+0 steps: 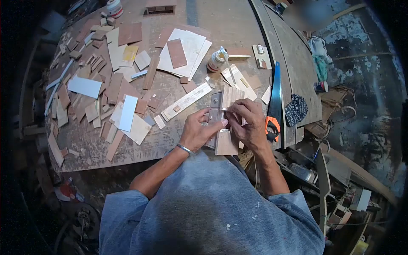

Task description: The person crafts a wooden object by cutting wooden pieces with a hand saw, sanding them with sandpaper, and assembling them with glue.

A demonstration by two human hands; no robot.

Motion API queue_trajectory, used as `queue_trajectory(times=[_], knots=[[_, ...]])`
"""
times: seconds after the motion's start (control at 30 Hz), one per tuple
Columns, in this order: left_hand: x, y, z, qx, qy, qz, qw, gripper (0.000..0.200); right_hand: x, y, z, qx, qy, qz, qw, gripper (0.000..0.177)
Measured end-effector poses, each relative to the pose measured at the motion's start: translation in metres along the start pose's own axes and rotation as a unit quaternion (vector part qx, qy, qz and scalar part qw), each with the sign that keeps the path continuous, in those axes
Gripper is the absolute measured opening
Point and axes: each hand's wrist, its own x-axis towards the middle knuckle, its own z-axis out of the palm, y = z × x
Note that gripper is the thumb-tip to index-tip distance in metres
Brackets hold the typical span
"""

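A small wooden piece of work [227, 148], made of pale and brown parts, lies near the table's front edge, under both hands. My left hand [198, 131], with a metal bangle at the wrist, grips its left side, the thumb stretched across it. From the right, my right hand [250, 123] has its fingers bent together over the middle of the same piece. A small pale bit shows at the fingertips, too small to name. Just behind stands an open jar [216, 62] with a stick near it.
To the right lies a handsaw [276, 91] with an orange and black handle. Wood offcuts [85, 87] cover the table's left side. White sheets [193, 44] lie further back, and a round dark disc [296, 109] is beyond the saw. Another jar [114, 8] stands at the far left.
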Motion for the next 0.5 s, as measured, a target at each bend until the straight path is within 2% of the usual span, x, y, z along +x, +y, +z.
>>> queue_trajectory(times=[0.13,0.23,0.27,0.37,0.5], knots=[[0.006,-0.009,-0.003,-0.006,-0.021,-0.04,0.999,0.045,0.002,0.005,-0.004,-0.011,-0.048,0.012,0.999,0.019],[0.009,-0.014,0.001,-0.091,-0.017,-0.098,0.991,0.046,0.008,0.014,-0.011,0.085,-0.102,0.057,0.99,0.017],[0.016,-0.029,-0.005,-0.053,-0.039,-0.119,0.991,0.048,0.009,0.027,-0.01,0.096,-0.126,0.045,0.986,0.017],[0.014,-0.027,-0.002,-0.123,-0.055,-0.18,0.974,0.048,0.023,0.031,-0.019,0.142,-0.187,0.11,0.966,0.019],[0.017,-0.026,-0.006,-0.101,-0.068,-0.195,0.973,0.05,0.04,0.033,-0.023,0.096,-0.293,0.036,0.951,0.032]])
